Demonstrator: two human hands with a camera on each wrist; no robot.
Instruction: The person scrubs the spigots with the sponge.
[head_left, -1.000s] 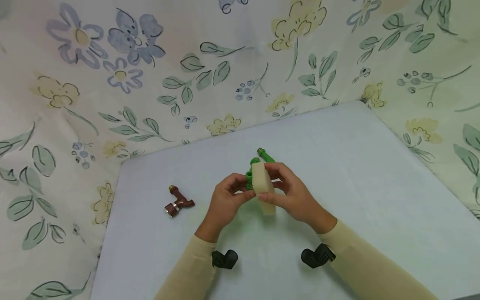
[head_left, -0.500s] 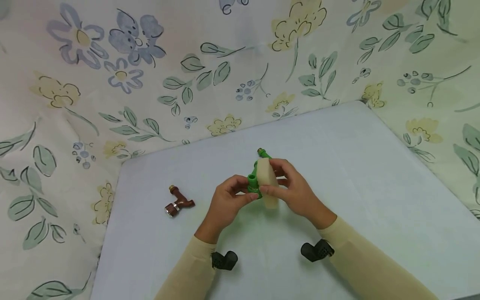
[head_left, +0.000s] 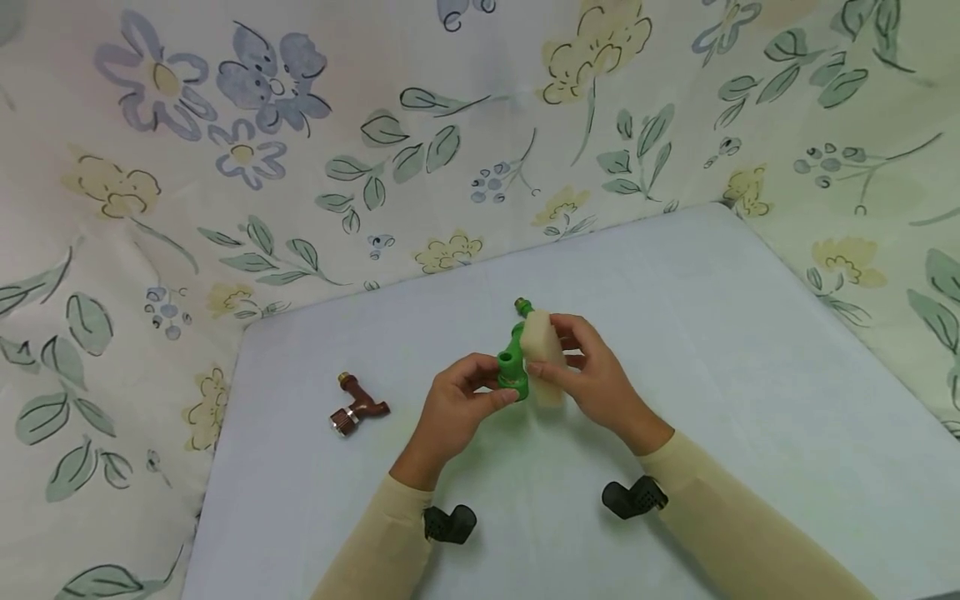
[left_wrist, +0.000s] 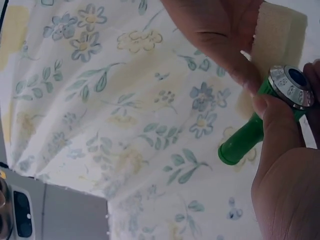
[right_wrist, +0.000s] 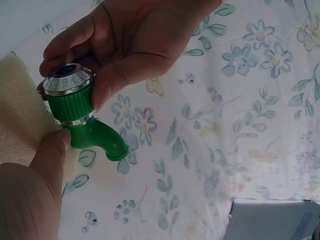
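My left hand (head_left: 459,408) holds a green faucet (head_left: 513,372) by its ribbed knob, fingers and thumb around it. The knob's silver cap with a dark blue centre shows in the left wrist view on the faucet (left_wrist: 250,135), and the curved spout shows in the right wrist view on the same faucet (right_wrist: 100,135). A pale yellow sponge (head_left: 542,342) is pinched upright in my right hand (head_left: 600,387), between thumb and fingers. The sponge (right_wrist: 20,100) stands right beside the faucet, its face against or close to the green body.
A second green faucet (head_left: 523,307) lies behind the hands, mostly hidden by the sponge. To the left on the white table (head_left: 285,500) lies a brown faucet (head_left: 358,407) with a silver-ringed knob. A floral cloth (head_left: 390,167) hangs behind the table.
The sponge and right hand have shifted right and slightly away, uncovering more of the held green faucet. The left hand keeps its grip nearly in place.
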